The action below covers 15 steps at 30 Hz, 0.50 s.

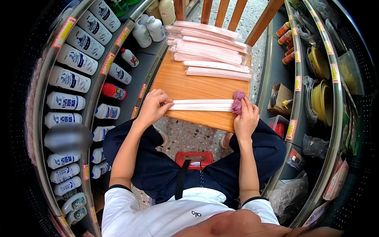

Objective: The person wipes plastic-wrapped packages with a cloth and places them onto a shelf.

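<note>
A clear-wrapped pack of white straws with thin red stripes (202, 105) lies crosswise near the front of a wooden chair seat (183, 87). My left hand (154, 106) pinches the left end of this pack between thumb and fingers. At the other end, my right hand (246, 118) is closed on a bunched purple cloth (237, 102), which is pressed against the pack and covers its tip. Further back on the seat, several more packs of straws (211, 51) lie stacked and overlapping in clear plastic.
Shelves with white bottles (81, 59) curve along the left. On the right, shelves hold orange-capped bottles (285, 34), yellow round items (324, 102) and a cardboard box (281, 98). The chair's slatted back (237, 14) rises behind the packs. A red plastic object (194, 158) is between my legs.
</note>
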Available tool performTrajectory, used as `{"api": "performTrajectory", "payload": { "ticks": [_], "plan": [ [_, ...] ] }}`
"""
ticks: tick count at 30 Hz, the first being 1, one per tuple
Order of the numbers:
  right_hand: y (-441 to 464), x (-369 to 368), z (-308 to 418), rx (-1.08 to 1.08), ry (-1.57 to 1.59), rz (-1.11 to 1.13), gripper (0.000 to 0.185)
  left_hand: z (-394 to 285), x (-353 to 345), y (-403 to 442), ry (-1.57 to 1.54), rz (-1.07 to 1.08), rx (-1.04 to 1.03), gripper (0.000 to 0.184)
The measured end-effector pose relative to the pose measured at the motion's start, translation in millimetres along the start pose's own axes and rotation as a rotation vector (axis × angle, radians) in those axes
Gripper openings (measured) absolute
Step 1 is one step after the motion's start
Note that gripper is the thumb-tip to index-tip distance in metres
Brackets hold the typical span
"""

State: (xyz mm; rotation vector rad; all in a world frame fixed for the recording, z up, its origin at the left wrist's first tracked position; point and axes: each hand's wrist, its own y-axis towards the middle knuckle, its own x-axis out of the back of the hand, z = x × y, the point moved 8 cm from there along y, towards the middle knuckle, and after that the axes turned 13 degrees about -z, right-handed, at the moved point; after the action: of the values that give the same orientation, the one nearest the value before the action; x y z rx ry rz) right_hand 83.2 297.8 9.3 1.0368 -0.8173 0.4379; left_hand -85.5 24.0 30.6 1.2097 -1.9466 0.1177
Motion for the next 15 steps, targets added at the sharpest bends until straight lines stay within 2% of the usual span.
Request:
{"api": "performTrajectory", "payload": {
  "ticks": [7,10,13,15],
  "plan": [
    [1.8,-1.2,-5.0,-0.066,0.000,0.011,0.045,4.4,15.7,-6.3,0.030,-0.039,-0.005,0.012],
    [2.8,-0.8,-7.9,-0.100,0.052,-0.006,0.047,16.1,21.9,-12.5,0.080,0.023,0.097,0.014],
    [4.1,-2.9,-15.8,-0.149,0.155,-0.050,0.049,8.0,34.2,-15.5,0.121,-0.066,0.044,0.029],
    [5.8,-1.5,-22.6,-0.196,0.231,-0.089,0.050,-5.4,35.3,-20.8,0.143,-0.049,-0.123,0.040]
  ]
}}
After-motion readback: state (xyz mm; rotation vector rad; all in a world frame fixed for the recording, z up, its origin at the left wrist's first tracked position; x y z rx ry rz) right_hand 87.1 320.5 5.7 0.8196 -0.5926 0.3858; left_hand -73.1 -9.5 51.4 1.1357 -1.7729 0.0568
